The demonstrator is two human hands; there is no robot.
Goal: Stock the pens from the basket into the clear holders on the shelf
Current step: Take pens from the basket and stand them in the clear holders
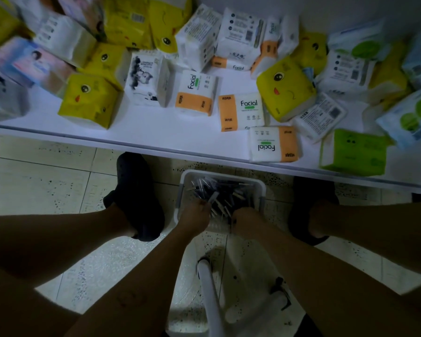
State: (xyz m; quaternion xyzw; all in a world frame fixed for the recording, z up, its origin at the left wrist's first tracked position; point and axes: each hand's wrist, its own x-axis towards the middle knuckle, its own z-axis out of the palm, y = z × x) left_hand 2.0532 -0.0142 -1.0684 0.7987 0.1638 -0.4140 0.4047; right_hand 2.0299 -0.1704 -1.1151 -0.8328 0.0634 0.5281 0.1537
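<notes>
A white basket (261, 190) stands on the tiled floor below the shelf edge, between my feet. It holds several dark pens (225, 190) in a loose heap. Both my hands reach down into it. My left hand (196, 216) grips a few pens at the basket's left side, and one pen sticks up from its fingers. My right hand (247, 222) is curled down into the pens at the near right; its fingers are hidden, so I cannot tell if it holds any. No clear holders are in view.
A white shelf (156, 132) runs across the top, covered with several tissue packs (241, 111) in yellow, orange and green. My dark shoes (136, 190) flank the basket. A white stool leg (210, 295) lies under my arms.
</notes>
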